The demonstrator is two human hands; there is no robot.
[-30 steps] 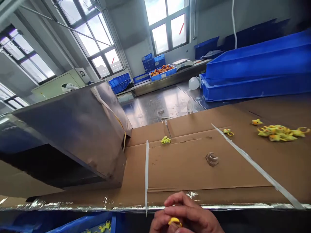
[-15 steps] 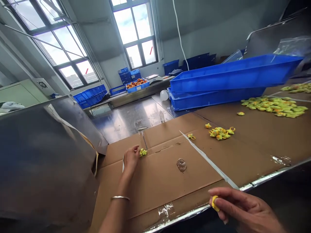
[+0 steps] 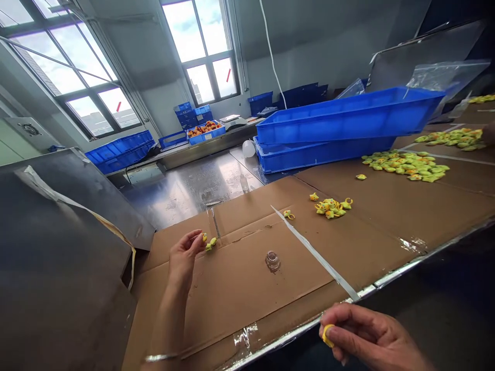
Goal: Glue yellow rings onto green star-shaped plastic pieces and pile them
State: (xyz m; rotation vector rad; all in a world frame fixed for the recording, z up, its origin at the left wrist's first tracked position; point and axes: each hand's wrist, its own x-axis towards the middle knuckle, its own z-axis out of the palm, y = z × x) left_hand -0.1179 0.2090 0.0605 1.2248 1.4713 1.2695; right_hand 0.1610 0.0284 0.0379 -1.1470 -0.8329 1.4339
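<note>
My left hand (image 3: 184,257) pinches a small yellow chick-like figure (image 3: 204,237) between thumb and fingertips. Right beside it, a couple of yellow-green figures (image 3: 211,244) lie on the brown cardboard (image 3: 240,288). My right hand (image 3: 363,332), at the table's front edge, is closed on a small yellow ring (image 3: 328,335); the fingers hide part of it. Between the hands stands a small clear glass cup (image 3: 273,261). Farther right, a figure with a ring (image 3: 288,215) lies by the white tape strip (image 3: 315,252), and past it is a small pile of ringed figures (image 3: 331,207).
A larger heap of yellow-green figures (image 3: 406,165) lies at the back right, with another group (image 3: 450,138) beyond. Stacked blue trays (image 3: 340,123) stand behind. A metal panel (image 3: 65,247) borders the left side. Part of another person's hand (image 3: 489,133) shows at the right edge.
My left hand has lifted a figure from the small group and moved slightly back from it. My right hand keeps its hold on the yellow ring. The view has turned a little right.
</note>
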